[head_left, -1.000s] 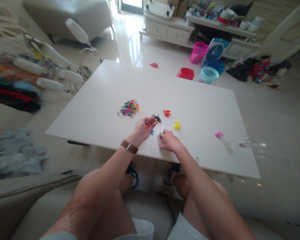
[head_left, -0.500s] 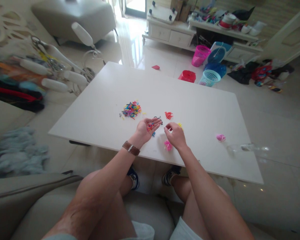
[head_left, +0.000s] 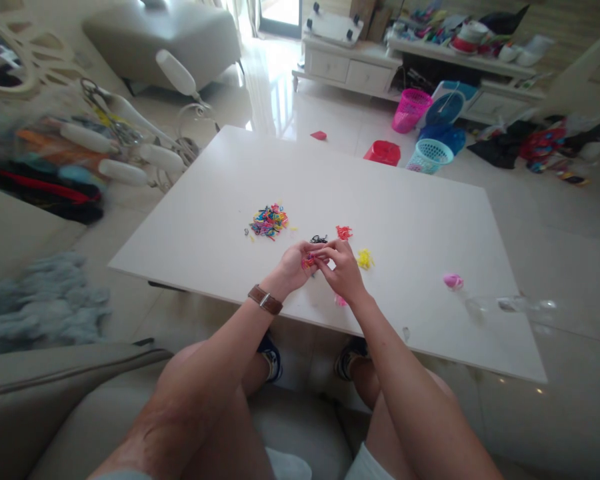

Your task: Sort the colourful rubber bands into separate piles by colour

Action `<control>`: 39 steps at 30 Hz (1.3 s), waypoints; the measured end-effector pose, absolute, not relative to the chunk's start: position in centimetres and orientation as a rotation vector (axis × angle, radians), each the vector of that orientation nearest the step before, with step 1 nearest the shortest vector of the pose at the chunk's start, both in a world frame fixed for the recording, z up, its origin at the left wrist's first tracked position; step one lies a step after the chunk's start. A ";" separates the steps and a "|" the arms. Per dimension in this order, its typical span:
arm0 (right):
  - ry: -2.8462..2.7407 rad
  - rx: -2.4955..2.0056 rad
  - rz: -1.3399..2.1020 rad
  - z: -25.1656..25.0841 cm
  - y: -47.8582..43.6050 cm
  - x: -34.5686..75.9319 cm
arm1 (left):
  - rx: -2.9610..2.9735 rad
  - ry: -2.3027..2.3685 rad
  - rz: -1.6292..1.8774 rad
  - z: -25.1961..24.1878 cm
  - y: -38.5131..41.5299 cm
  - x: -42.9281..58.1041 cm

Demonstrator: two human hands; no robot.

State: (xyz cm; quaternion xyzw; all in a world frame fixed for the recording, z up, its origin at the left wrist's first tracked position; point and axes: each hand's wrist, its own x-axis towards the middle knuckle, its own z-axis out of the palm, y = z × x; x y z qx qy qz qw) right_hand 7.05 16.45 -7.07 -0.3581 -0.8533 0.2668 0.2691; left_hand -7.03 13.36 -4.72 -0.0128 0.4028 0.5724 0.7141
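Note:
My left hand [head_left: 294, 265] is turned palm up and cupped, holding a few small coloured pieces [head_left: 308, 261], mostly red, pink and orange. Over that palm, my right hand [head_left: 341, 267] has its fingertips pinched together among the pieces; what lies between them is too small to make out. Around the hands are little single-colour piles: black [head_left: 319, 239], red [head_left: 344, 232], yellow [head_left: 365, 259] and pink [head_left: 340, 301], the last partly hidden by my right hand. A larger mixed pile [head_left: 270, 221] of the same small pieces lies to the left.
Everything lies on a white table [head_left: 405, 213]. Toward its right end are a pink-purple object [head_left: 453, 281] and a clear bottle-like object [head_left: 510, 304]. Beyond the far edge stand a red bin [head_left: 383, 153] and a light-blue basket [head_left: 431, 156]. A white lamp [head_left: 176, 73] rises at the left.
My right hand has moved left, and its fingertips now reach into my left palm. The yellow pile shows more fully, the pink one less. The whole view has shifted slightly.

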 end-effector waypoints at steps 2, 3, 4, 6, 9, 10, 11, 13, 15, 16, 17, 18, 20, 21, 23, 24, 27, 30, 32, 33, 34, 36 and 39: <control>-2.290 -0.967 0.733 -7.1 16.6 7.0 | -0.030 0.922 1.267 -4.8 13.4 -7.1; -2.291 -0.953 0.736 -7.2 16.7 7.0 | -0.033 0.938 1.269 -4.9 13.4 -7.1; -2.298 -0.937 0.739 -7.2 16.8 7.0 | -0.035 0.953 1.271 -4.9 13.4 -7.0; -2.317 -0.919 0.749 -7.3 17.0 6.9 | -0.036 0.970 1.270 -4.9 13.4 -7.0; -2.312 -0.954 0.771 -7.4 17.2 6.7 | -0.041 0.964 1.259 -5.0 13.5 -7.1; -2.296 -0.967 0.778 -7.4 17.2 6.7 | -0.047 0.960 1.260 -5.0 13.6 -7.1; -2.277 -0.976 0.784 -7.4 17.2 6.7 | -0.051 0.958 1.262 -5.1 13.6 -7.1; -2.230 -0.982 0.791 -7.3 17.2 6.6 | -0.061 0.966 1.275 -5.2 13.6 -7.1; -2.170 -0.987 0.798 -7.2 17.2 6.5 | -0.074 0.988 1.290 -5.3 13.6 -7.2; -2.140 -0.994 0.807 -7.1 17.2 6.4 | -0.080 1.000 1.297 -5.3 13.6 -7.2; -2.112 -1.006 0.818 -7.0 17.2 6.4 | -0.082 1.010 1.303 -5.3 13.6 -7.2; -2.087 -1.023 0.835 -6.9 17.1 6.4 | -0.082 1.016 1.311 -5.3 13.5 -7.2; -2.044 -1.059 0.882 -6.7 17.1 6.3 | -0.072 1.022 1.332 -5.3 13.5 -7.2; -2.019 -1.074 0.907 -6.6 17.1 6.3 | -0.068 1.025 1.347 -5.2 13.4 -7.3; -1.961 -1.090 0.953 -6.5 17.1 6.3 | -0.076 1.033 1.377 -5.2 13.4 -7.3; -1.933 -1.096 0.972 -6.5 17.2 6.3 | -0.083 1.036 1.393 -5.2 13.4 -7.3; -1.875 -1.139 0.992 -6.5 17.4 6.4 | -0.084 1.027 1.434 -5.2 13.5 -7.2; -1.832 -1.191 1.009 -6.5 17.6 6.5 | -0.047 1.017 1.446 -5.3 13.4 -7.1; -1.795 -1.203 1.041 -6.5 17.7 6.5 | -0.032 1.025 1.447 -5.5 13.4 -7.1; -1.776 -1.201 1.058 -6.5 17.7 6.5 | -0.029 1.032 1.448 -5.5 13.4 -7.1; -1.758 -1.196 1.074 -6.5 17.7 6.5 | -0.029 1.040 1.450 -5.6 13.4 -7.1; -1.730 -1.185 1.107 -6.5 17.7 6.5 | -0.025 1.053 1.452 -5.7 13.4 -7.1; -1.692 -1.166 1.160 -6.5 17.7 6.4 | -0.028 1.060 1.462 -5.8 13.5 -7.2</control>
